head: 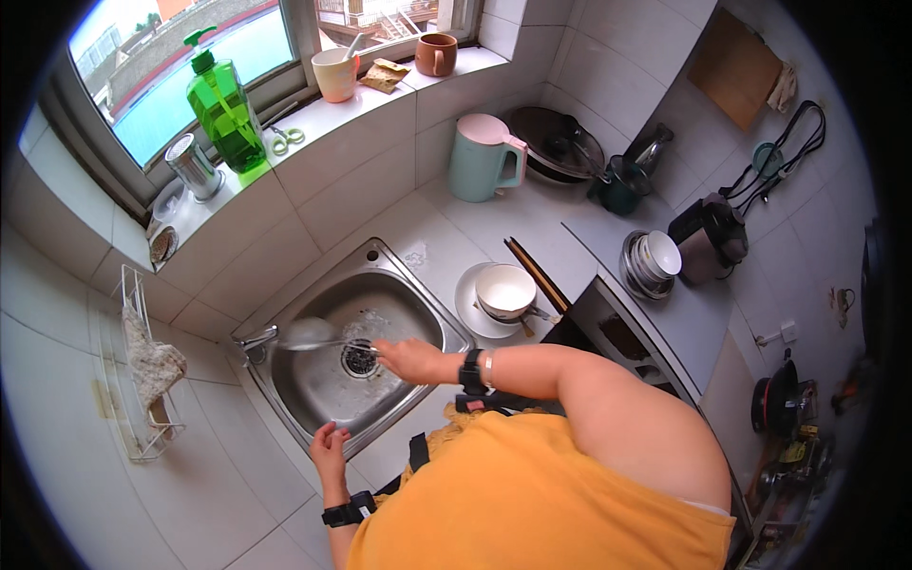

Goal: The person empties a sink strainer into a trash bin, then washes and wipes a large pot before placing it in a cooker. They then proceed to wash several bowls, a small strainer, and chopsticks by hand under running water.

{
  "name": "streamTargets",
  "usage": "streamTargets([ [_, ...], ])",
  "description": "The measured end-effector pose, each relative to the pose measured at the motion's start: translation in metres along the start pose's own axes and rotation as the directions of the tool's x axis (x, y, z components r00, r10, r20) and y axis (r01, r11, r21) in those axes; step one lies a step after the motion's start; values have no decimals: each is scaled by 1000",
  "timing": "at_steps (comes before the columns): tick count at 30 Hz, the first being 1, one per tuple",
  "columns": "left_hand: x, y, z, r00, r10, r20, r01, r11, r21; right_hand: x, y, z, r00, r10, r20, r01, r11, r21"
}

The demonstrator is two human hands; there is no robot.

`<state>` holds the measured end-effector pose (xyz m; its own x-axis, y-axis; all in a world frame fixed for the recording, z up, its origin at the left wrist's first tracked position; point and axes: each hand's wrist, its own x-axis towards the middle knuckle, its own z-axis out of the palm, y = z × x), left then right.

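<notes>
My right hand [410,361] is closed on the thin handle of a metal ladle [308,333], whose blurred round head is beside the faucet [258,338], over the stainless steel sink [285,385]. Whether water is running cannot be told. My left hand [330,438] is at the sink's near left edge, its fingers apart and nothing in them. Right of the sink, a white bowl [506,288] rests in a stack on a white plate [467,310], with utensils partly hidden beside it. Chopsticks [538,276] lie behind them.
A green pump bottle [224,114], scissors [287,139] and mugs [436,55] line the window sill. A mint kettle [477,160] and a lidded pan [556,142] stand at the back. Stacked bowls [659,256] are at right; a wire rack [146,449] hangs at left.
</notes>
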<state>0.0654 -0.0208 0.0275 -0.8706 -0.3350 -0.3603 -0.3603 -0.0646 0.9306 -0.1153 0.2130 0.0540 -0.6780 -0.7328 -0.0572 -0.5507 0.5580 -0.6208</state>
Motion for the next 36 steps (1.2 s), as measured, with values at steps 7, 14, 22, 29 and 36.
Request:
streamTargets([
  [7, -4, 10, -6, 998, -62, -21, 62, 998, -2, -7, -42, -26, 971, 223, 90, -225, 974, 11],
  [14, -1, 13, -6, 999, -19, -50, 20, 1000, 24, -7, -59, -49, 987, 30, -159, -15, 995, 95],
  [22, 1, 19, -10, 1000, 1, -2, -1, 998, 61, -16, -69, -71, 968, 244, 49, -246, 969, 27],
  [29, -4, 18, -3, 999, 44, -26, -42, 998, 53, -17, 5, 2, 951, 205, 232, -209, 978, -8],
  [36, 8, 31, -9, 997, -74, 24, 74, 997, -27, -9, -59, -49, 975, 151, -160, -112, 966, 231],
])
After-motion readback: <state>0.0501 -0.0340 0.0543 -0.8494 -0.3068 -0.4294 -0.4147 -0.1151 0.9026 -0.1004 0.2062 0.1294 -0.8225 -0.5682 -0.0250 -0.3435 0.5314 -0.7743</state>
